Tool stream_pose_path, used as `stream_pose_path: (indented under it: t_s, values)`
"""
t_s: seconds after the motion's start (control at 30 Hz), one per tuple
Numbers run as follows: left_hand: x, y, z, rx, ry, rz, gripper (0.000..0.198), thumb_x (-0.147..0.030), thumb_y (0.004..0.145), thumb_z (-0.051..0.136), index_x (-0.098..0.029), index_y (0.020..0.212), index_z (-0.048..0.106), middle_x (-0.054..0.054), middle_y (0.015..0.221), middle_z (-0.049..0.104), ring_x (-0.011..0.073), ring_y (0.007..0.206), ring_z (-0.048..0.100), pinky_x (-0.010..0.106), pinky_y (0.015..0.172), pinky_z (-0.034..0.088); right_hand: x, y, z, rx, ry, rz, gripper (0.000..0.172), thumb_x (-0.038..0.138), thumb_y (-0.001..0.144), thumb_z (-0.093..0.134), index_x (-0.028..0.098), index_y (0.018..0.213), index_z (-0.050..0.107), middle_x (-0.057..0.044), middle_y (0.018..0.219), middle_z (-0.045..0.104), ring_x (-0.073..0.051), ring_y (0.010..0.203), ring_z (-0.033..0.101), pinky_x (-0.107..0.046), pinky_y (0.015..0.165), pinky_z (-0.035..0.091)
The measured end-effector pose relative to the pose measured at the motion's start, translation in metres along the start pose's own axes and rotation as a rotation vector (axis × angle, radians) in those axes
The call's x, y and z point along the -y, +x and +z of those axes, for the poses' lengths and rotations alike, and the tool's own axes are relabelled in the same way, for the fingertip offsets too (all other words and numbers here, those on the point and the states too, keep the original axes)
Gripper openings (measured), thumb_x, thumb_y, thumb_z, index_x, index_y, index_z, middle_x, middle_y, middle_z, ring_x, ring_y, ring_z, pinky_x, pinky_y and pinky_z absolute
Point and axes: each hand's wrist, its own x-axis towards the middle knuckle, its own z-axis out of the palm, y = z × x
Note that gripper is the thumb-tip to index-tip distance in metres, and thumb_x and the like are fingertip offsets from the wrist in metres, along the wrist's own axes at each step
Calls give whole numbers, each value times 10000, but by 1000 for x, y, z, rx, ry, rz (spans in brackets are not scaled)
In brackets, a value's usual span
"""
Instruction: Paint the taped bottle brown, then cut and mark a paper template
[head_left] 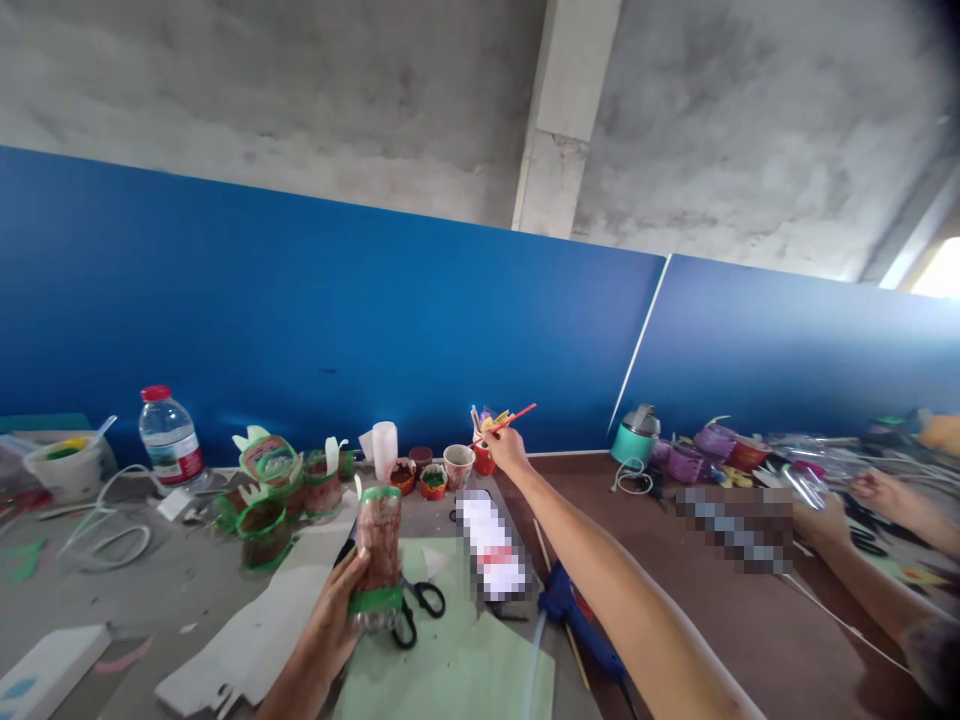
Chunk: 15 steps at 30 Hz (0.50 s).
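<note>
My left hand (339, 605) is wrapped around a plastic bottle (379, 540) painted brown, with green bands near its top and bottom. It is held upright above the pale green sheet (450, 655). Out at the back of the table, my right hand (505, 450) pinches a thin red paintbrush (523, 411) over a red cup (484, 462) with several sticks standing in it. Paint cups (433, 482) with brown and green inside stand to the left of that cup, beside a patterned paper cup (458, 466). Black-handled scissors (429, 598) lie partly behind the bottle.
A phone (491, 550) and a blue glue gun (581, 620) lie near my right forearm. Brown and green painted containers (264, 530) and a water bottle (171, 440) stand left. Another person's hands (825, 525) are at the right. A blue partition (337, 320) borders the back.
</note>
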Motion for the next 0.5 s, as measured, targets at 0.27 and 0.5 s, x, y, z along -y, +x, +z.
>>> stream_pose_path:
  t_s: [0.27,0.5]
  values:
    - [-4,-14,12,41,110,64,300,-291,691,762,-109,924,711,104,813,757,252,738,717,294,649,554,13,-12,-2,-115,71,-77,273,288,961,440,147,958,673,-49,889,705,-188,825,668,-304,758,522]
    - [-7,-8,4,-25,76,21,370,-264,710,723,-109,1044,685,138,909,750,303,846,709,344,719,562,55,-27,26,-75,116,-177,228,210,856,508,177,858,733,-32,833,748,-175,809,686,-208,720,478]
